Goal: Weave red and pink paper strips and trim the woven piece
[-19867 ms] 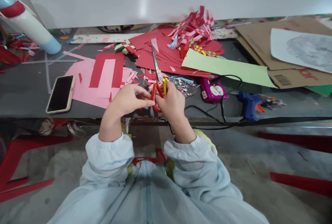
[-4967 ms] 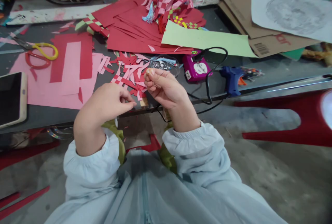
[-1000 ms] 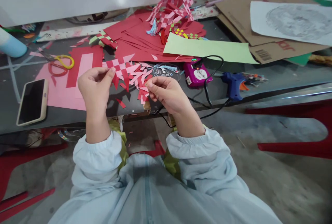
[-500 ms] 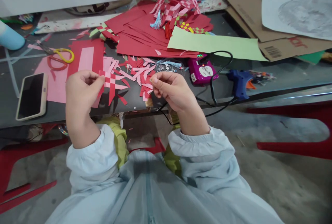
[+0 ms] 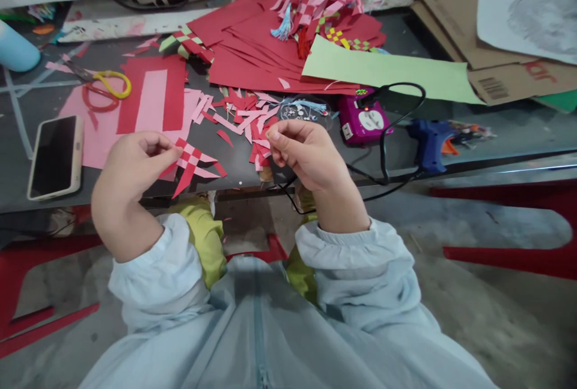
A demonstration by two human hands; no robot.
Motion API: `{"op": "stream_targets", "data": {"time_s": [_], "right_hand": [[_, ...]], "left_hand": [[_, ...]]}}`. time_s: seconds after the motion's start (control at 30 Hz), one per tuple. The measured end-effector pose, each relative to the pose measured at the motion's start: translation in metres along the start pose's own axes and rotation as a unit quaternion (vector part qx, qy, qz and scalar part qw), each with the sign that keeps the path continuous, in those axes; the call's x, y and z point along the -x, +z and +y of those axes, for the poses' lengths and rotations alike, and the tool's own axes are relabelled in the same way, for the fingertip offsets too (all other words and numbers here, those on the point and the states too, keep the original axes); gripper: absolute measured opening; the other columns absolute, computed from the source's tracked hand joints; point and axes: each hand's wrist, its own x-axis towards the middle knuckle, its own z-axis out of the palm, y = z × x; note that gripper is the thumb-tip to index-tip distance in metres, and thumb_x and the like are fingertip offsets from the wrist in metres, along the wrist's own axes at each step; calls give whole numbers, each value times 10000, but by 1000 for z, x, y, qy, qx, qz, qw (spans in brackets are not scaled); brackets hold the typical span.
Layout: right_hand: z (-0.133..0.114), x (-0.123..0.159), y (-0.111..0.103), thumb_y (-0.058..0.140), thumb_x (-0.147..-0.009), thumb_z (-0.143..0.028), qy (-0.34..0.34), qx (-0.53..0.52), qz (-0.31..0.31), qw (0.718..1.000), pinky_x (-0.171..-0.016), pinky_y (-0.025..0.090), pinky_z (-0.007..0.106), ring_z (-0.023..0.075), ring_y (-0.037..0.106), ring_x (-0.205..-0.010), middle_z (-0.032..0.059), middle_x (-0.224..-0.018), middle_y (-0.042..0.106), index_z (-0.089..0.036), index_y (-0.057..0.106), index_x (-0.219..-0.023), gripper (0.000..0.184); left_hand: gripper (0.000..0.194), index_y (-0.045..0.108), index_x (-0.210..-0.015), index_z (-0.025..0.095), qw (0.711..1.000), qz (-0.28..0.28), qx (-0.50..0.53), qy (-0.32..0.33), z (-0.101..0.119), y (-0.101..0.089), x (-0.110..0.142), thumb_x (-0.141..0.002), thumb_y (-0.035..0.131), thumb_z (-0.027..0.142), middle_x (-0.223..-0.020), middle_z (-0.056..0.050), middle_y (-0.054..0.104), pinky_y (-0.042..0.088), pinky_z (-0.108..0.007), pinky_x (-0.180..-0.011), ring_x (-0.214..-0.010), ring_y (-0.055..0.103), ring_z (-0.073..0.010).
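My left hand (image 5: 130, 175) pinches one corner of a woven red-and-pink checkered paper piece (image 5: 191, 159), whose loose strip ends point right and down near the table's front edge. To its right, my right hand (image 5: 306, 151) is closed in a pinch, fingertips up. Something tiny and pale shows at those fingertips, too small to name. Beyond the hands lies a heap of red and pink paper scraps (image 5: 252, 113). Scissors (image 5: 106, 89) with one red and one yellow handle rest on pink and red paper sheets (image 5: 177, 91) at the left.
A phone (image 5: 56, 157) lies front left, near a bottle (image 5: 17, 47). Stacked red sheets (image 5: 252, 46), a light green strip (image 5: 387, 70) and cardboard (image 5: 451, 10) fill the back. A purple power adapter (image 5: 363, 118) and blue glue gun (image 5: 430, 143) with black cables sit right.
Earlier the scissors were in my hands; now they lie at the left. The left hand has picked up the woven paper and, over the last second, lowered it leftward and turned it. Right pinch stays closed.
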Motion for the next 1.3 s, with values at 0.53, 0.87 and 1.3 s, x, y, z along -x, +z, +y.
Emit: {"op": "stream_targets", "data": {"time_s": [0.53,0.87,1.3], "right_hand": [[2,1,-2,839,-691,-442,-14,27,-11,999,-438,414,153,29,521,-463,-61,-560,568,-165,642,-699,340],[-3,2,-1,856,-655,-459,-7,16,-11,1000,-426,387,157,21,493,-437,-71,-539,549,-160,638,-686,370],[-2,2,-2,849,-667,-453,3,33,-3,999,-440,406,159,28,502,-463,-66,-571,554,-167,649,-697,350]], "left_hand": [[155,716,-764,189,972,205,-44,104,8,39,-21,-775,653,330,-739,-15,718,452,-292,-661,-695,638,-161],[122,722,-802,172,944,307,-18,118,14,48,-27,-802,649,269,-774,-24,735,472,-277,-676,-679,627,-137],[133,641,-907,147,914,363,100,151,24,34,-12,-885,623,277,-799,22,622,492,-238,-724,-759,591,-81]]}}
